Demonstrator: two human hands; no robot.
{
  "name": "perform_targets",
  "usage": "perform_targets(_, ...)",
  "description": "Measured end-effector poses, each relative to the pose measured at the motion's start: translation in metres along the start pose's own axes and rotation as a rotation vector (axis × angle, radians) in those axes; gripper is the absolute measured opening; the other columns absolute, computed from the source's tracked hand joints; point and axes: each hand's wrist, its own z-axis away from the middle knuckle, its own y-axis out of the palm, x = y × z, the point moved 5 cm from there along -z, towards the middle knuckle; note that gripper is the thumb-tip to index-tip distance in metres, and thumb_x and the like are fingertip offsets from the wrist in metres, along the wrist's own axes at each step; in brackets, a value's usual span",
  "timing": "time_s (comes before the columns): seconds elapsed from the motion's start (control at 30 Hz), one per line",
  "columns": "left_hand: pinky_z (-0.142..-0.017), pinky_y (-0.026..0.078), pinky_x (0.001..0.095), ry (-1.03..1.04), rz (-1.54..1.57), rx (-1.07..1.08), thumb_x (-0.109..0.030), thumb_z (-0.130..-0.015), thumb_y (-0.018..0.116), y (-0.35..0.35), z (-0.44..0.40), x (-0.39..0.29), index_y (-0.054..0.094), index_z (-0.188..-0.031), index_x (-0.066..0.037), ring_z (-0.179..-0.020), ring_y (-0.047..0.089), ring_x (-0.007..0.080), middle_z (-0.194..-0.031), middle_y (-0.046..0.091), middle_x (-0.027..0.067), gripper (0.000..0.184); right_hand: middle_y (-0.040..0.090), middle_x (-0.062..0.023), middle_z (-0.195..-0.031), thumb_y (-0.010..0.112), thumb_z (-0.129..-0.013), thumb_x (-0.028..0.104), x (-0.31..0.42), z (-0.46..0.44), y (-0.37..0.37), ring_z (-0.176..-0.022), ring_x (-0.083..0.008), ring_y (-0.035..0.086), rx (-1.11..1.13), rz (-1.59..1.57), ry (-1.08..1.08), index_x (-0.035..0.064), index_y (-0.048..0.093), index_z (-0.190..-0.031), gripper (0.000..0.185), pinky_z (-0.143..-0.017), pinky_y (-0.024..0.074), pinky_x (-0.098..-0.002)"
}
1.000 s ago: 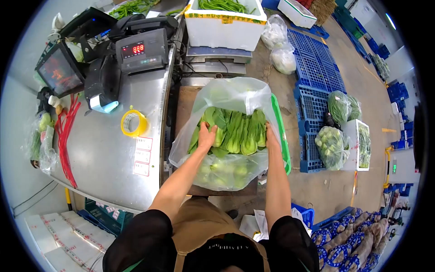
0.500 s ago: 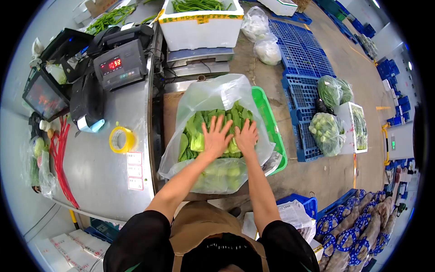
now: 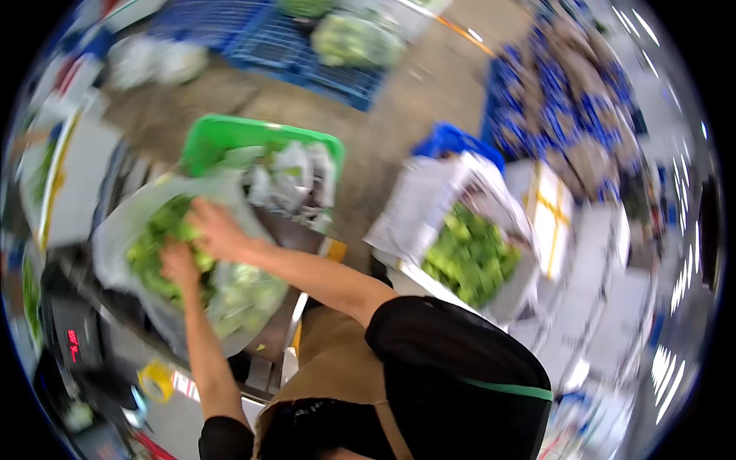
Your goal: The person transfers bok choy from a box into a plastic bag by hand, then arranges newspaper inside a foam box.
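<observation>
Leafy greens (image 3: 153, 249) fill a large clear plastic bag (image 3: 115, 222), whose mouth is spread around them. On top of the greens lies my left hand (image 3: 180, 263), its fingers apart though blurred. My right hand (image 3: 217, 230) touches the greens beside it, nearer the green crate, also with fingers apart. Neither hand is closed on anything. Paler stalks (image 3: 245, 295) show through the lower part of the bag.
A green crate (image 3: 222, 134) holding plastic-wrapped items stands behind the bag. To the right, a lined box (image 3: 414, 207) contains more greens (image 3: 468, 253). Yellow tape (image 3: 156, 382) and a scale display (image 3: 73, 345) are at lower left. Netted sacks (image 3: 583, 100) lie upper right.
The view has swung right and turned, bringing the box of greens into full sight. Both hands remain on the greens. The scale's red reading has changed.
</observation>
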Motion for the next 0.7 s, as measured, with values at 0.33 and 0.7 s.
perform_targets(0.33, -0.095, 0.041, 0.0439, -0.256, 0.163, -0.054, -0.04, -0.094, 0.05, -0.182, 0.062, -0.095, 0.037, -0.14, -0.009, -0.12, 0.048, 0.036, -0.136, 0.044, 0.0189, 0.057, 0.057, -0.0197, -0.112, 0.067, -0.077, 0.016, -0.179, 0.369, -0.355, -0.105, -0.0385, 0.054, -0.598, 0.297, 0.831, 0.0037, 0.054, -0.116, 0.043, -0.088, 0.045, -0.0429)
perform_targets(0.7, -0.091, 0.044, 0.0328, 0.359, 1.076, 0.687, -0.003, -0.088, 0.056, -0.232, 0.228, -0.495, 0.049, -0.127, 0.0, -0.105, 0.058, 0.0204, -0.114, 0.059, 0.0122, 0.04, 0.013, -0.0368, -0.144, 0.084, -0.06, 0.049, -0.276, 0.725, -0.421, -0.125, -0.0458, 0.038, -0.326, 0.325, 2.551, 0.0096, -0.005, -0.147, 0.131, -0.101, 0.0369, -0.0499)
